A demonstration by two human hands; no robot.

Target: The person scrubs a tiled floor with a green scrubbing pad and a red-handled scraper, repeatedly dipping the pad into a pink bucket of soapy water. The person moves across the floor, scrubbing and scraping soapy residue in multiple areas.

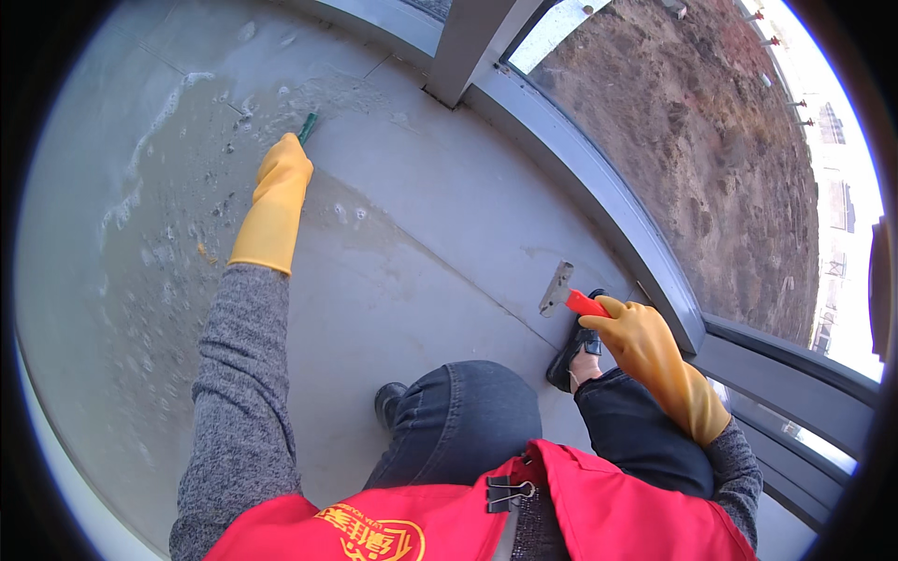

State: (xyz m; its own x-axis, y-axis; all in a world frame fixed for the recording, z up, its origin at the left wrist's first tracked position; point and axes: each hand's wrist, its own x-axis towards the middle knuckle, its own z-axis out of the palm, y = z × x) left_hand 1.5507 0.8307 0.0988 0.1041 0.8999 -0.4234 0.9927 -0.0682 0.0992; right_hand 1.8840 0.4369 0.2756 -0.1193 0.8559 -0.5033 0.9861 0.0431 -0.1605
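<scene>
My left hand (286, 168), in a yellow rubber glove, is closed around a green tool (308, 127); only a short part of the tool shows, so its kind cannot be told. It is low over the wet grey tile floor (393, 280), beside a sheet of murky, foamy water (182, 175). My right hand (624, 326), gloved the same way, grips the red handle of a scraper (558, 289). The scraper's metal head points left, above the floor and near my black shoe (579, 354).
A grey metal window frame (596, 189) curves along the right, meeting a post (466, 52) at the top. Bare soil (694, 140) lies beyond the glass. My bent knee in dark jeans (470, 407) is at the bottom centre. A thin joint runs between the floor tiles.
</scene>
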